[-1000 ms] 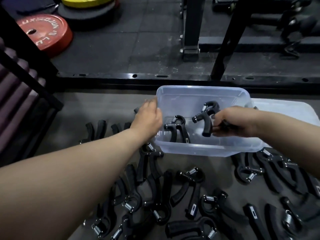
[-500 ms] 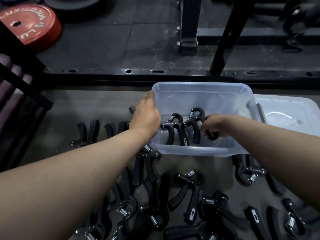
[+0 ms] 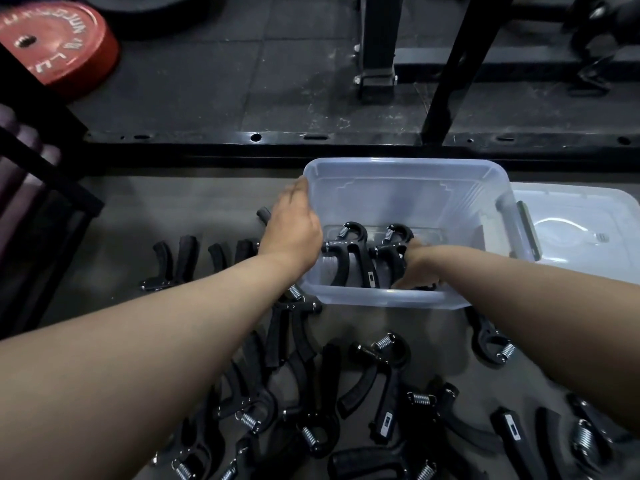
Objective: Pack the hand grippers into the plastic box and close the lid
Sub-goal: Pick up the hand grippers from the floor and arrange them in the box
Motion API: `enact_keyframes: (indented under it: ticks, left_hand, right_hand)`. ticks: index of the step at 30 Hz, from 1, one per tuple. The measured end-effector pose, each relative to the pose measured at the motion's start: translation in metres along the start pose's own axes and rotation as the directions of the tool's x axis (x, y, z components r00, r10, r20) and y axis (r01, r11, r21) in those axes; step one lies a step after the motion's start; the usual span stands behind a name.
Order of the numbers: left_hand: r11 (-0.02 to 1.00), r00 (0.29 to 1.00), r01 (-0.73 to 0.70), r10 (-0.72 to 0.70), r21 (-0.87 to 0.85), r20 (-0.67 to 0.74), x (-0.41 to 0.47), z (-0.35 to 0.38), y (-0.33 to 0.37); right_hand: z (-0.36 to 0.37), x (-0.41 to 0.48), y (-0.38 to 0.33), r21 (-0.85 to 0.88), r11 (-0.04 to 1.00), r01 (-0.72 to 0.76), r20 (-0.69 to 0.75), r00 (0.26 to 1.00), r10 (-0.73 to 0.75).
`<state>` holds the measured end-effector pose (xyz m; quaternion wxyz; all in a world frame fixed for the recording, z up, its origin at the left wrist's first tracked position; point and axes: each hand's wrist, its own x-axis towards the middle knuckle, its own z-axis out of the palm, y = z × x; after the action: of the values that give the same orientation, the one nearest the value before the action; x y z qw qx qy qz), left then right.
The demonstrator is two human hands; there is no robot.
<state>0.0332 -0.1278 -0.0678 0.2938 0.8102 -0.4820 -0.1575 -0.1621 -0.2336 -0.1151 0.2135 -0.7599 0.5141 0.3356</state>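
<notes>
Left hand (image 3: 292, 230) lies flat against the left rim of the box (image 3: 408, 188). Right hand (image 3: 420, 268) is inside, by two grippers (image 3: 349, 251); its grasp I cannot tell. The far half of the box is free.

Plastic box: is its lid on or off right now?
Off. The plastic box is open-topped with two hand grippers standing inside; the lid lies flat beside it, on the right.

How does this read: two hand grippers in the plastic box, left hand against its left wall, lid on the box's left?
The lid lies to the right of the plastic box, not its left, as the head view shows. Two hand grippers inside and the left hand against its left wall are correct.
</notes>
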Motion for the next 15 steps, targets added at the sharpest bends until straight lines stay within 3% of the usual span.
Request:
enact_keyframes:
  ticks: [3,6,10,15]
  left_hand:
    - [1.000,1.000,0.017,-0.017,-0.003,0.008,-0.001,0.000,0.001]
    - [1.000,1.000,0.025,-0.025,0.010,0.007,-0.002,0.000,0.002]
    - [0.999,0.999,0.048,-0.048,0.014,0.019,-0.003,0.000,0.003]
    - [0.998,0.998,0.056,-0.056,0.017,0.032,-0.003,-0.001,0.004]
  right_hand:
    - [0.002,0.008,0.005,0.070,0.998,-0.006,-0.048,0.999,0.009]
    - [0.001,0.008,0.002,0.124,0.992,0.004,0.008,1.000,-0.005]
    - [-0.005,-0.007,-0.012,-0.090,0.994,0.065,-0.027,0.997,-0.067]
    - [-0.005,0.000,-0.014,-0.076,0.997,0.022,-0.021,0.999,-0.023]
